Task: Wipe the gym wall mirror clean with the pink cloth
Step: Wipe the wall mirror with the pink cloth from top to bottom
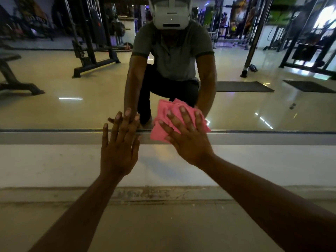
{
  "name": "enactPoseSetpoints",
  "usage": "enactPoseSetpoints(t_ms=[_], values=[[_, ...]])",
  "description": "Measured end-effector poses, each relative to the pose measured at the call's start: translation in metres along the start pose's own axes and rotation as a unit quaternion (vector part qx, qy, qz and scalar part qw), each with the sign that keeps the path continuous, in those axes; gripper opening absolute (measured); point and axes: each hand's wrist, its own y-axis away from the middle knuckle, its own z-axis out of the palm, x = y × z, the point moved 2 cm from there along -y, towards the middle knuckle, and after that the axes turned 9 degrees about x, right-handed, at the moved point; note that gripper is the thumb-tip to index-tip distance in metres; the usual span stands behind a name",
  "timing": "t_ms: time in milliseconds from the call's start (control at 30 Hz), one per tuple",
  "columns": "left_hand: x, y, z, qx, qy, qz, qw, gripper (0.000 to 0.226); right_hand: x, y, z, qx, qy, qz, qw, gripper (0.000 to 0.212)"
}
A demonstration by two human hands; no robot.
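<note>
One view only, the head camera, looking forward and down at the bottom strip of the wall mirror (54, 110). Both hands are up against the glass, fingers straight and spread. The right hand (187, 137) lies flat on the pink cloth (163, 120), pressing it to the glass with palm and fingers; nothing is curled round the cloth, it is held by pressure alone. The cloth is bunched, not folded flat, and sits right at the mirror's lower edge, its bottom corner hanging over the metal trim (54, 131) and onto the grey band of wall (54, 138) below. The left hand (119, 148) holds nothing; it rests open on the same lower edge, just beside the cloth but apart from it, fingertips on the glass, probably as a brace. The reflection shows a person crouched low, gym racks (94, 33) and dark mats (243, 86) behind. Judgement: wiping is under way on the lowest band of glass. Elsewhere the glass shows no obvious streaks, though dim light makes that uncertain. Next move calls for steady flat pressure and a sideways sweep along the trim, with the cloth kept above the edge so it does not drag onto the wall.
</note>
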Motion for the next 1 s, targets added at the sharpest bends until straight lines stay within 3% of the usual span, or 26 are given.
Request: enactPoseSetpoints(t_ms=[67, 200, 267, 367, 467, 567, 733, 800, 900, 1000], values=[[-0.003, 0.002, 0.001, 0.006, -0.005, -0.006, 1.0, 0.068, -0.035, -0.023, 0.012, 0.011, -0.022, -0.032, 0.999, 0.064], [-0.017, 0.016, 0.004, 0.012, 0.003, -0.148, 0.989, 0.074, -0.009, 0.019, 0.009, -0.013, 0.027, -0.034, 0.999, 0.075], [-0.024, 0.02, 0.004, 0.007, 0.004, -0.127, 0.992, 0.073, 0.001, 0.031, 0.0, -0.027, 0.039, -0.004, 0.999, 0.075], [-0.04, 0.022, 0.002, 0.014, 0.009, -0.088, 0.996, 0.07, -0.041, -0.005, 0.013, -0.019, 0.009, 0.051, 0.998, 0.072], [-0.05, 0.022, 0.006, 0.022, 0.024, -0.066, 0.997, 0.069, -0.08, -0.027, 0.03, -0.011, -0.01, 0.015, 1.0, 0.071], [-0.069, 0.021, 0.002, 0.042, 0.018, -0.016, 0.999, 0.068, -0.062, -0.001, 0.029, 0.004, 0.024, 0.005, 1.0, 0.074], [-0.104, 0.026, -0.007, 0.051, 0.021, 0.013, 0.998, 0.063, -0.1, -0.038, 0.029, 0.003, 0.001, 0.074, 0.997, 0.065], [-0.119, 0.033, -0.008, 0.051, 0.024, 0.015, 0.998, 0.063, -0.125, -0.061, 0.04, 0.009, -0.031, 0.063, 0.997, 0.063], [-0.142, 0.042, -0.012, 0.049, 0.009, 0.017, 0.999, 0.064, -0.115, -0.034, 0.042, 0.008, -0.019, 0.047, 0.999, 0.065], [-0.155, 0.038, -0.014, 0.045, 0.01, 0.058, 0.997, 0.065, -0.112, -0.027, 0.035, 0.014, 0.005, 0.086, 0.996, 0.067]])
